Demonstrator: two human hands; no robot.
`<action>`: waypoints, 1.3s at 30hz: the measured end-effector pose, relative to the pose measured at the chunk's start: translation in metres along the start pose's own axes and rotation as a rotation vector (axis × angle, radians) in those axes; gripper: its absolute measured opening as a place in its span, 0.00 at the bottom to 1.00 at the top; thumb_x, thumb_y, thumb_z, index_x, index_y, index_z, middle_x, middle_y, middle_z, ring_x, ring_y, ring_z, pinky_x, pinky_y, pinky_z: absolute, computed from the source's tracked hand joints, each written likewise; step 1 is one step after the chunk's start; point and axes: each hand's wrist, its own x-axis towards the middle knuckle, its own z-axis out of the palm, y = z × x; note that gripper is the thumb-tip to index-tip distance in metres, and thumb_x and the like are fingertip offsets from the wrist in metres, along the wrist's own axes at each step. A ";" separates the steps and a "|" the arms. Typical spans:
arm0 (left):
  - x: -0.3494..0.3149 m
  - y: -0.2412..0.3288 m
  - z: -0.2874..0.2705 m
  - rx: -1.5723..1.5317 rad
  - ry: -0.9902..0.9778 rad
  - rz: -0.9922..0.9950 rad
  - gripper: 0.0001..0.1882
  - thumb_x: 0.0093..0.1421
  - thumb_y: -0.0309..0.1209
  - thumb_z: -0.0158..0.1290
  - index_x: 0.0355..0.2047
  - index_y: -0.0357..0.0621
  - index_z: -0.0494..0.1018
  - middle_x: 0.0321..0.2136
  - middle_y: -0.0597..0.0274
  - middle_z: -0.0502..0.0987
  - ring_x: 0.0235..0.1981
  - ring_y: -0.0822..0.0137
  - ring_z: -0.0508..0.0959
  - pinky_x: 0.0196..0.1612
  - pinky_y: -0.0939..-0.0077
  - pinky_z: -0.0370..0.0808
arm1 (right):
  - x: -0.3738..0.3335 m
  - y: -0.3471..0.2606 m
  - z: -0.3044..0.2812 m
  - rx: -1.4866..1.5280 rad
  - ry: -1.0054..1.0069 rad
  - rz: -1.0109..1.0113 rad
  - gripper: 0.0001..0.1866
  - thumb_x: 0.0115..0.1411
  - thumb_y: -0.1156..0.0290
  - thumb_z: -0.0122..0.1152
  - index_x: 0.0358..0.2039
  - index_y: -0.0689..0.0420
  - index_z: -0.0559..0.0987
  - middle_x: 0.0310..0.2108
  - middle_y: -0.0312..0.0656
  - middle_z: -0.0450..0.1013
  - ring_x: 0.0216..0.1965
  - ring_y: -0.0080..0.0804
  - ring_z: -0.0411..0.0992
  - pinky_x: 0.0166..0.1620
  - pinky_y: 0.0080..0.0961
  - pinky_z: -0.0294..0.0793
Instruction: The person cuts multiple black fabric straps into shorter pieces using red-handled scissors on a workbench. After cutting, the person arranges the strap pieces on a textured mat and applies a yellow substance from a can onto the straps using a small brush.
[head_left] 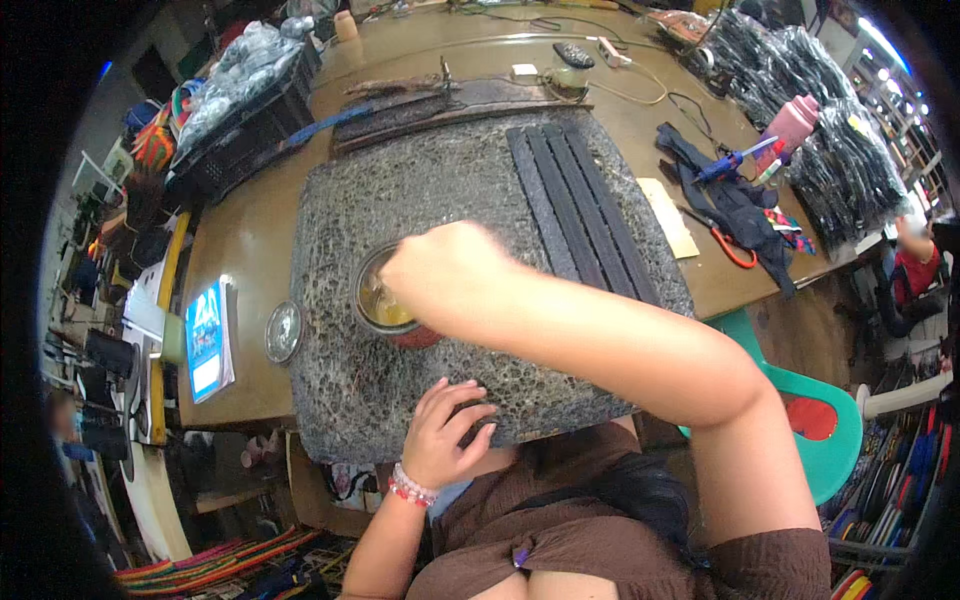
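Over an open round tin (392,325) holding something yellowish, my right hand (450,272) is closed, its fingertips hidden at the tin's rim. What it grips does not show. My left hand (448,432), with beaded bracelets (410,487) at the wrist, hovers or rests by the near edge of a speckled grey, stained slab (340,215); its fingers are curved and apart, and I see nothing clearly held. A round clear lid (284,332) lies left of the tin. Several black strips (580,205) lie side by side on the slab's right part.
On the brown table (240,235) are a blue booklet (207,340), a dark board (430,112), a blue glue gun (722,165), orange-handled scissors (735,250) and a pink bottle (790,125). A black crate (245,130) of wrapped items stands far left. A green chair (835,440) stands right.
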 end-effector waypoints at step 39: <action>0.006 -0.004 -0.003 -0.056 -0.028 -0.060 0.08 0.53 0.33 0.59 0.34 0.51 0.78 0.40 0.67 0.78 0.48 0.66 0.77 0.57 0.59 0.66 | -0.082 0.211 0.107 0.101 0.120 0.635 0.16 0.60 0.55 0.59 0.45 0.46 0.80 0.38 0.49 0.78 0.42 0.49 0.76 0.45 0.38 0.73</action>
